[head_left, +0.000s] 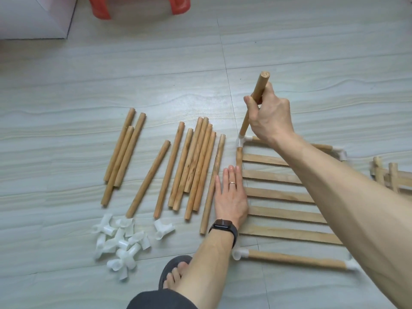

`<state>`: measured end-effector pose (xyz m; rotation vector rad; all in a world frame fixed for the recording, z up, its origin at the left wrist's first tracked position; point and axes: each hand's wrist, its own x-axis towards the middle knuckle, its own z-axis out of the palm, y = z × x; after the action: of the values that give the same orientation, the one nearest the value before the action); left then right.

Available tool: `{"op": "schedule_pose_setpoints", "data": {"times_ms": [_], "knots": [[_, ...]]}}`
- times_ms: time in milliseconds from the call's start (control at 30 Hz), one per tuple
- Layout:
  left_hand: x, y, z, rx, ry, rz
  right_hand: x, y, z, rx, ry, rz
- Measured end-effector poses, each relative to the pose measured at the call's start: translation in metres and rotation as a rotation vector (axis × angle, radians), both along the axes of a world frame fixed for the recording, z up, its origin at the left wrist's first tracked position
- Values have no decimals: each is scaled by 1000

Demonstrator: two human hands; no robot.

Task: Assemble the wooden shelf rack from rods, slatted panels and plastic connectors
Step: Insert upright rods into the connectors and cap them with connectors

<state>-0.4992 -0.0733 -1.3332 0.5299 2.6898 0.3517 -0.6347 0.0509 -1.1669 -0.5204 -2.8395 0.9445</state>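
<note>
Dark-clad knee (160, 299) and sandalled foot (175, 273) sit lowest, on the pale floor (89, 90). Left hand (230, 195) lies flat, fingers straight, along the edge of a slatted wooden panel (278, 195). Right hand (269, 114) grips a round wooden rod (259, 85), its lower end at a white plastic corner connector (242, 141). Many loose rods (194, 166) and heaped white connectors (118, 244) lie unused, so most of the assembly seems left.

Bare floor (156, 74) beyond loose rods (178, 166); stool (142, 6) far.
</note>
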Motion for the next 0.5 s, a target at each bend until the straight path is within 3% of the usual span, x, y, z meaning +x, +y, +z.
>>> {"op": "schedule_pose_setpoints", "data": {"times_ms": [100,233,333,500], "knots": [[-3,-8,4,105,59,18,-2,-2,-2,-14,8,-10],[-28,-46,13,210,306,136,-5,1,-5,-12,11,-20],[-54,-75,21,74,390,221,-9,-2,-7,-28,29,-40],[-73,-88,33,-238,250,55,-8,-5,-11,-43,65,-60]]}}
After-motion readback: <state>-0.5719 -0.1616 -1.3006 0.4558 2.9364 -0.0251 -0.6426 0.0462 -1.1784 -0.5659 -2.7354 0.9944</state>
